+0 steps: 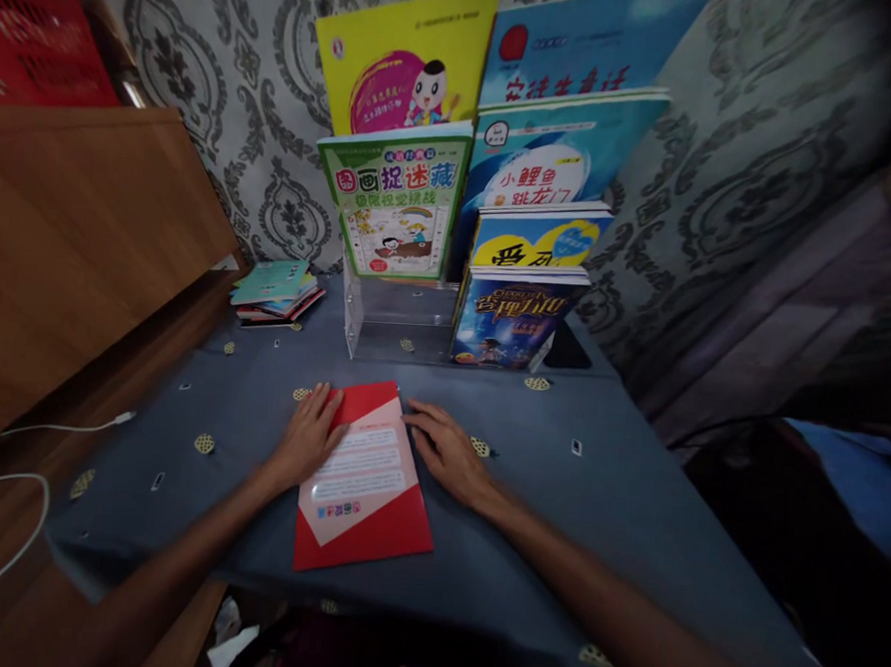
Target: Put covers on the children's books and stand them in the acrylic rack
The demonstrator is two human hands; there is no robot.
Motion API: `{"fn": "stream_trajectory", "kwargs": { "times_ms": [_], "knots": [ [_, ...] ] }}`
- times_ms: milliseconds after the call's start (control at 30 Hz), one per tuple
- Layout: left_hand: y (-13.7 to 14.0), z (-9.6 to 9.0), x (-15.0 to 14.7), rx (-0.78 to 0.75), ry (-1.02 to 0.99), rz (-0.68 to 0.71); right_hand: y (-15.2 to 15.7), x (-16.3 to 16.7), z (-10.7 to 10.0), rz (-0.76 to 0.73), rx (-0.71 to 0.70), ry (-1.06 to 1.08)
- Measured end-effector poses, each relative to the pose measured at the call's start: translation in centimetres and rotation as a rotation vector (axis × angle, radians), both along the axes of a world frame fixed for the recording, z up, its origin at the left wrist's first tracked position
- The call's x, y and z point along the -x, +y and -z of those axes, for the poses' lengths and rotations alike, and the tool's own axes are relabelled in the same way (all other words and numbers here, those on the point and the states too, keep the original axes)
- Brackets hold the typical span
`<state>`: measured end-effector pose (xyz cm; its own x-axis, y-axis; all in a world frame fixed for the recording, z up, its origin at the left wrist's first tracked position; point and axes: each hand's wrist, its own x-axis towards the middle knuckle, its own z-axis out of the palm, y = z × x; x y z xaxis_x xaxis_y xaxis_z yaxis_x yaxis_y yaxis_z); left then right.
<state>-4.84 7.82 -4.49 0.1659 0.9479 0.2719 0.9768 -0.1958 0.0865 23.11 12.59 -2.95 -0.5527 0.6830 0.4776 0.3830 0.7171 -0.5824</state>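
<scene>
A red book (398,525) with a pale pink panel lies flat on the table, its printed title upside down toward me. My left hand (312,434) rests over the book's upper left edge, fingers loosely spread and partly on the cover. On the opposite side, my right hand (446,451) lies beside the upper right edge, fingers stretched toward it, with the fingertips at or very near the book. Neither hand is wrapped around anything. Behind the book stands a clear tiered rack (397,336), holding a green picture book (396,207) and a blue book (517,322) in front.
Further books rise behind, including a yellow book (400,62) and a teal book (567,146). A small stack of books (275,290) sits at the back left. A dark flat object (568,348) lies right of the rack. A white cable (74,427) runs at the left.
</scene>
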Motion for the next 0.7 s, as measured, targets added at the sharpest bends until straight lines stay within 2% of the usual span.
{"fn": "stream_trajectory", "kwargs": {
  "times_ms": [200, 300, 400, 567, 700],
  "knots": [
    [1.9, -0.6, -5.6, 0.007, -0.044, 0.131, -0.3, -0.5, -0.2, -0.011, -0.116, -0.014],
    [2.7, -0.4, -8.4, 0.004, -0.083, 0.184, -0.5, -0.8, -0.4, -0.011, -0.139, -0.035],
    [3.0, -0.1, -9.9, -0.016, -0.14, 0.21, -0.6, -1.0, -0.6, -0.023, -0.134, -0.051],
    [3.2, -0.6, -9.0, -0.054, -0.394, 0.239, -0.6, -1.3, -0.5, 0.005, -0.104, -0.147],
    [3.4, -1.9, -7.1, -0.105, -0.593, 0.143, -0.9, -1.0, -1.0, -0.008, -0.081, -0.237]
  ]
}}
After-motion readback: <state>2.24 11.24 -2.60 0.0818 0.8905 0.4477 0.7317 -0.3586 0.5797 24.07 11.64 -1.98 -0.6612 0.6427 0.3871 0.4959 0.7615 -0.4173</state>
